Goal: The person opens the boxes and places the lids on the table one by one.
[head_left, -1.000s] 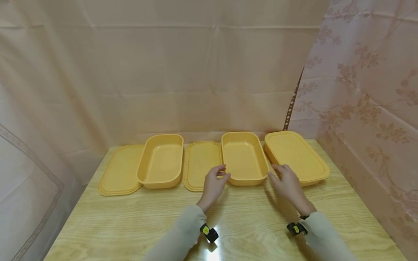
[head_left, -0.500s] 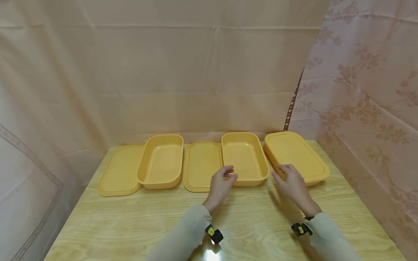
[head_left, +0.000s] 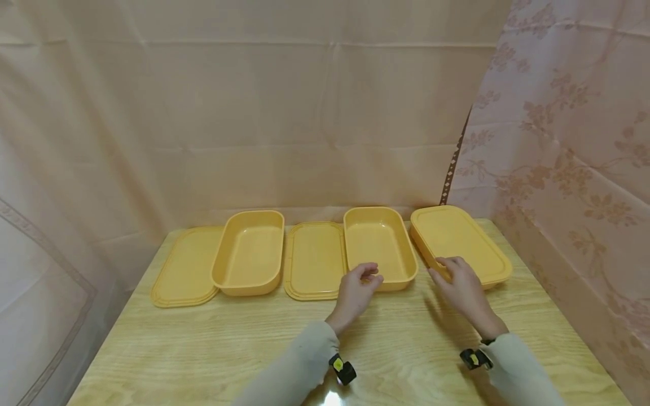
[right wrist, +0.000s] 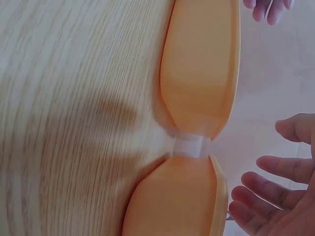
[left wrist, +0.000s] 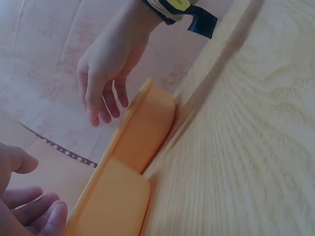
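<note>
My left hand (head_left: 354,290) hovers over the front edge of an open yellow food container (head_left: 381,242), its fingers loosely bent with nothing in them. My right hand (head_left: 459,287) overlaps the front left corner of a lidded yellow container (head_left: 464,242) in the head view. In the right wrist view the right hand's fingers (right wrist: 275,167) are spread apart from the lidded container (right wrist: 172,201), holding nothing. The left wrist view shows the right hand (left wrist: 110,73) above the lidded container's rim, and the left hand's fingers (left wrist: 39,211) beside the nearer container (left wrist: 110,206).
Left of the open container lies a flat yellow lid (head_left: 316,259). Farther left are a second open container (head_left: 249,251) and another lid (head_left: 188,265), partly behind it. All stand in a row along the back of the wooden table (head_left: 213,344), before a beige cloth (head_left: 254,124).
Both hands have moved to the right, the left one from the open container's front left corner to over its front edge, the right one toward the lidded container. The containers and lids have not moved.
</note>
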{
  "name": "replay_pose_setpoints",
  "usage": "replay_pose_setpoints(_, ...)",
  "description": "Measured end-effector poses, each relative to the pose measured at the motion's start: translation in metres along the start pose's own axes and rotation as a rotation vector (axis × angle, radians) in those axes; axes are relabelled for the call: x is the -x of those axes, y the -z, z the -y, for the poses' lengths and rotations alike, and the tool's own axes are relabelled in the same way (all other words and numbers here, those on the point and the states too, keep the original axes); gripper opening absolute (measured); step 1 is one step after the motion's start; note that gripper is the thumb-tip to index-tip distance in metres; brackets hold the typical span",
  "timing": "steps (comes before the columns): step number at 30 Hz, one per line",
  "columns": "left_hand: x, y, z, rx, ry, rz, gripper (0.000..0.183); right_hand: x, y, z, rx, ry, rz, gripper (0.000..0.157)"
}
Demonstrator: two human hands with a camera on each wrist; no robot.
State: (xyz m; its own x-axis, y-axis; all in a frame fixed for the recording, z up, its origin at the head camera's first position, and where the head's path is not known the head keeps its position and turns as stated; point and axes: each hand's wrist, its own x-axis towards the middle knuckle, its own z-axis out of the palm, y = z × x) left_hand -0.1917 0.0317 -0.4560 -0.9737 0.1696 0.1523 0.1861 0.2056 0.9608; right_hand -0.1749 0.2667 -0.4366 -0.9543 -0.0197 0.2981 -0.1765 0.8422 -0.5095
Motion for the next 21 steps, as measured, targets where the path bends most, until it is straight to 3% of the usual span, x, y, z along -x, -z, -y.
replay_pose_setpoints(11, 0.002, -0.018, 0.000, -0.006, -0.037, 0.021, 0.029, 0.000, 0.005, -0.010, 0.026, -0.014, 0.025, 0.053)
replay_pose_setpoints(21, 0.005, -0.035, -0.004, -0.015, -0.050, 0.069, 0.025, 0.000, 0.009, -0.020, 0.046, -0.014, -0.006, 0.051)
